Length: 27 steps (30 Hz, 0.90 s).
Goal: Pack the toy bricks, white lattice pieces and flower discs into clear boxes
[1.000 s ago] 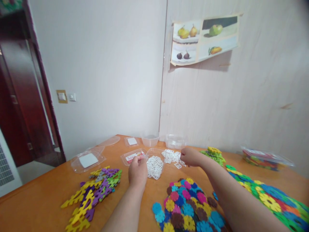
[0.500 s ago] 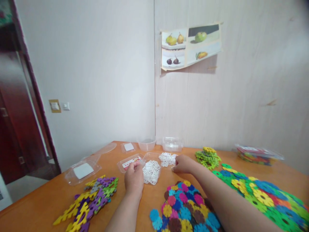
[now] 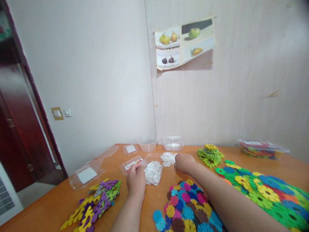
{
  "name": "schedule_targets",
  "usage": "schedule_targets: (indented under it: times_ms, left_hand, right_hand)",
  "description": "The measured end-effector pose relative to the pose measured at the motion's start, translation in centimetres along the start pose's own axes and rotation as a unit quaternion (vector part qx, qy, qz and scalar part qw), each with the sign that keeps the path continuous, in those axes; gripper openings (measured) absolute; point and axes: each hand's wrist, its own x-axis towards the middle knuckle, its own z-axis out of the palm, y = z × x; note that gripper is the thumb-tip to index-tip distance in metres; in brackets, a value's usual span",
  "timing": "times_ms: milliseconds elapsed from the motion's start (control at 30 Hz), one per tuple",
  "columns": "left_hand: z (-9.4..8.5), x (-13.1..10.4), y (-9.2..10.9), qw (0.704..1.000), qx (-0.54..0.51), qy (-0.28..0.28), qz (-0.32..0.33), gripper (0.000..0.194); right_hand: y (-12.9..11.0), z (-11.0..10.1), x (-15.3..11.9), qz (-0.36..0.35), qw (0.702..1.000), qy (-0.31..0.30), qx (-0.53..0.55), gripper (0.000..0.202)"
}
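An open clear plastic box [image 3: 162,163] holds a heap of white lattice-like plastic pieces [image 3: 153,173]. At its left side is my left hand [image 3: 136,180], fingers curled and closed at the box's edge. More white pieces [image 3: 168,158] lie in a loose pile on the table just behind and to the right of the box. My right hand [image 3: 185,163] rests at the right edge of that pile, its fingers bent down and closed; what they pinch is hidden. A clear lid with a red and white label [image 3: 132,163] lies behind my left hand.
On the orange table [image 3: 135,149] sit purple and yellow pieces [image 3: 96,203], colourful notched discs [image 3: 185,206], larger discs [image 3: 263,191] and a green pile [image 3: 210,156]. Clear containers [image 3: 173,143] line the wall; a filled box [image 3: 263,149] stands at right.
The view has tilted and shifted slightly. My right hand has turned so its fingers point further down beside the loose white pile. My left hand stays at the box's left side.
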Motion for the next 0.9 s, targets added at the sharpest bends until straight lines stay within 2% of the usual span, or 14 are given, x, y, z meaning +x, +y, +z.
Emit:
schedule_targets:
  times_ms: [133, 267, 400, 433, 500, 567, 667, 767, 900]
  left_hand:
    - [0.0, -0.1, 0.2, 1.000, 0.007, -0.002, -0.003, 0.027]
    - [0.0, 0.1, -0.2, 1.000, 0.016, 0.001, 0.010, 0.029]
    - [0.0, 0.4, -0.6, 1.000, 0.018, 0.001, 0.017, 0.031]
    - [0.0, 0.4, -0.6, 1.000, 0.018, 0.003, 0.017, 0.031]
    - [0.0, 0.4, -0.6, 1.000, 0.016, 0.004, 0.020, 0.031]
    - [0.0, 0.4, -0.7, 1.000, 0.014, 0.006, 0.024, 0.030]
    - [0.0, 0.5, -0.7, 1.000, 0.016, 0.006, 0.025, 0.029]
    - [0.0, 0.5, -0.7, 1.000, 0.017, 0.007, 0.022, 0.029]
    - [0.0, 0.3, -0.5, 1.000, 0.009, 0.009, 0.020, 0.029]
  right_hand:
    - [0.4, -0.9, 0.3, 0.027, 0.997, 0.020, 0.068, 0.025]
    - [-0.4, -1.8, 0.9, 0.002, 0.988, 0.019, 0.156, 0.034]
    - [-1.2, -1.8, 1.1, -0.053, 0.950, 0.066, 0.299, 0.035]
    - [-1.1, -1.5, 1.1, -0.073, 0.950, 0.079, 0.294, 0.033]
    - [-0.7, -0.8, 0.9, -0.124, 0.969, 0.081, 0.199, 0.032]
    - [-0.3, 0.2, 0.7, -0.176, 0.980, 0.054, 0.076, 0.034]
    - [0.1, 1.5, 0.4, -0.198, 0.979, 0.017, -0.044, 0.041]
    - [0.1, 1.9, 0.2, -0.192, 0.978, 0.000, -0.080, 0.041]
    - [0.1, 1.1, 0.3, -0.168, 0.985, 0.010, -0.046, 0.032]
